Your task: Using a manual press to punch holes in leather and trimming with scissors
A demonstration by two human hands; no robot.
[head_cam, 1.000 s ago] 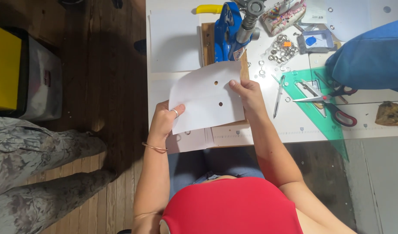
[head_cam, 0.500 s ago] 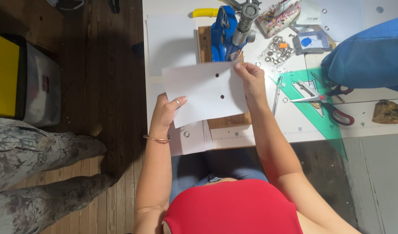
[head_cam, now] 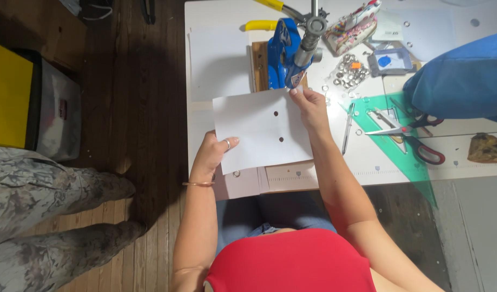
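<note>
The left hand [head_cam: 215, 154] pinches the lower left edge of a white sheet of paper [head_cam: 262, 130], thumb on top and the other fingers [head_cam: 231, 143] curled under it. The right hand [head_cam: 309, 105] grips the sheet's upper right corner, its fingertips closed on the edge just below the head of a blue hand press [head_cam: 288, 51]. The sheet is held flat over the white surface [head_cam: 216, 65], with two small round holes near its middle, and its top edge lies touching or just under the press.

The press stands on a wooden base, partly covered by the sheet. Right of it lies a clear bag of metal eyelets [head_cam: 348, 70], with loose eyelets scattered nearby. Further right are a green transparent set square [head_cam: 405, 135], red-handled scissors [head_cam: 408, 138] lying on it, and a blue bag [head_cam: 465, 81]. A patterned pouch [head_cam: 354, 24] sits at the top edge. On the wooden floor to the left stand a yellow-lidded box [head_cam: 10, 92] and another person's camouflage-clad legs [head_cam: 43, 216].
</note>
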